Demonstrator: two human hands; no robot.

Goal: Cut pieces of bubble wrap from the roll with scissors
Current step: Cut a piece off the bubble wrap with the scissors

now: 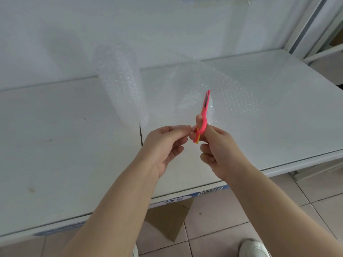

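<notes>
— Where is the bubble wrap?

— The upright roll of clear bubble wrap [120, 86] stands on the white table [55, 145], towards the back and close to the pale wall [74, 25]. Its loose clear sheet [228, 89] runs off to the right and forward over the table top, towards the person.

— And the hands?

— The left hand [163, 145] is raised above the table with thumb and forefinger pressed together. They seem to pinch the near edge of the sheet, though the film is faint there. Its other fingers are loosely curled.

— The right one?

— The right hand [220, 151] grips the pink plastic scissors with orange inner trim [204, 114]. One finger goes through the handle loop and the rest curl below it. The blades point up and away from the person and look closed together. They show against the near part of the sheet; I cannot tell whether they touch it.

— How close are the hands?

— Just beside each other. The left fingertips almost meet the scissors' handle.

— Anything below the table?

— A flat piece of brown cardboard [167, 217] lies on the beige tiled floor [278, 210]. The toe of a white shoe [254, 247] shows at the bottom edge.
</notes>
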